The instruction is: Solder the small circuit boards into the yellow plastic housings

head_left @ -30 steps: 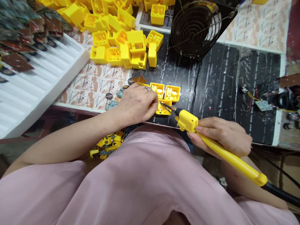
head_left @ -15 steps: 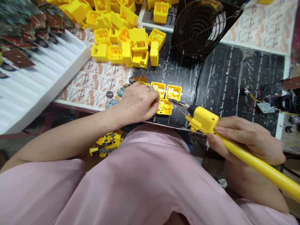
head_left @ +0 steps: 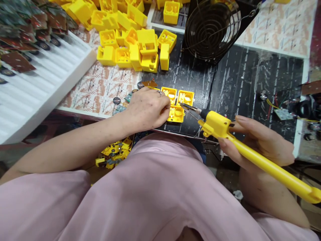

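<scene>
Watching via head cam: I'm seeing the R hand (head_left: 258, 142) holding a yellow soldering iron (head_left: 218, 124), thumb under, fingers over, that grip wrapping loosely around the handle just behind the boxy block. Iron's lying at a slant over the front of the surface (head_left: 250, 87), its metal tip hanging by the open yellow cases (head_left: 179, 113), at the gap betw. the upper-right & lower ones; can't tell if touching. L hand (head_left: 150, 107) is resting curled just L of the cases, fingertips hidden, so I can't tell what, if anything, that grip is pinching. Handling, my guess: iron's stiff, fairly light, smooth plastic, poss. slippery; tip prob. hot, so I'm favouring the handle only. Cases are looking light, rigid, thin-walled; best held by outer walls. Surface: black, printed, scuffed, specks about. Beyond, a heap of yellow housings (head_left: 147, 40) is sitting next to a black fan (head_left: 212, 31). Far L, a white foam tray (head_left: 72, 78) is carrying brown circuit boards (head_left: 18, 62); far R, a wired board (head_left: 283, 113) is lying loose.
</scene>
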Demonstrator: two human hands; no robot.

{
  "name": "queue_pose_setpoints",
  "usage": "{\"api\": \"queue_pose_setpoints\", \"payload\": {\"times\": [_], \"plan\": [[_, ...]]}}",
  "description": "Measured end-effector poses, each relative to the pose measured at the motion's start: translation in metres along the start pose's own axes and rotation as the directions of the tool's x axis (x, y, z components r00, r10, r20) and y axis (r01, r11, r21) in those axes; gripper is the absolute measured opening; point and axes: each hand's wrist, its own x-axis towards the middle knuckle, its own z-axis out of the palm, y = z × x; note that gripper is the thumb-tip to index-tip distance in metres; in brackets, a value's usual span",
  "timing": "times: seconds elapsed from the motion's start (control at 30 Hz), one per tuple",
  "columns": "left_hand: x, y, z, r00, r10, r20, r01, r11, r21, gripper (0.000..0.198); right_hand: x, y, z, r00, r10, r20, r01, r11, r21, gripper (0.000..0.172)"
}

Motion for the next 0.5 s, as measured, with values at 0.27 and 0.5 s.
{"api": "queue_pose_setpoints", "payload": {"times": [0.27,0.5], "plan": [[-0.008,-0.008,0.009,0.975,0.128,-0.183,-0.126,0.992,0.019,0.038,0.007,-0.008,0.005,0.998,-0.031,-0.045,0.037,0.99,0.134,0.029],[-0.022,-0.015,0.015,0.905,0.25,-0.344,-0.248,0.967,0.051,0.038,0.01,-0.005,-0.003,0.994,-0.102,0.039,0.098,0.991,0.088,0.051]]}}
